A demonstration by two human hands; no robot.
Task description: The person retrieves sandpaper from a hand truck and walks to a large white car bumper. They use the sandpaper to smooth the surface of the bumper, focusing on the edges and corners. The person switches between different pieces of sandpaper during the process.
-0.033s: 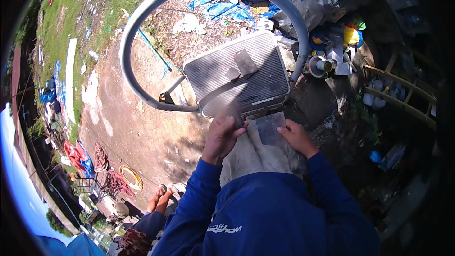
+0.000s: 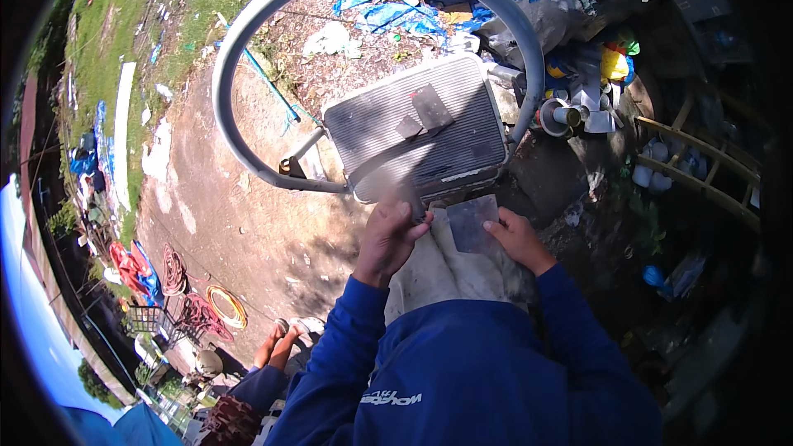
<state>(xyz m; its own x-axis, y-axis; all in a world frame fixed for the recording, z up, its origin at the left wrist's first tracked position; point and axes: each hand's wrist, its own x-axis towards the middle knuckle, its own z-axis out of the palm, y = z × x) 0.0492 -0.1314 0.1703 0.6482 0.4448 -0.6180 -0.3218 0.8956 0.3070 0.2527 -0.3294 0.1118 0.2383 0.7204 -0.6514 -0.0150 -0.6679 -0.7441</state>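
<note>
My right hand (image 2: 522, 239) is closed on the edge of a flat dark-grey square sheet (image 2: 472, 228), thumb on top, held above my pale trousers (image 2: 421, 277). To its left, my left hand (image 2: 382, 239) is curled with its fingers together around a dark, blurred piece (image 2: 410, 198) whose kind I cannot make out. Beyond both hands stands a ribbed grey panel (image 2: 380, 136) with a pale rounded frame. Two dark flat pieces lie on it, a larger one (image 2: 431, 107) and a smaller one (image 2: 407, 126).
A big grey tubular hoop (image 2: 223, 107) arches around the panel. Litter and blue plastic sheeting (image 2: 396, 18) lie beyond it; tins (image 2: 566, 116) and a wooden ladder-like frame (image 2: 702, 167) are at right. Coiled hoses (image 2: 225, 306) and another person's legs (image 2: 277, 347) are at lower left.
The surroundings have shifted very slightly to the right in the picture. Both hands keep their places and grips.
</note>
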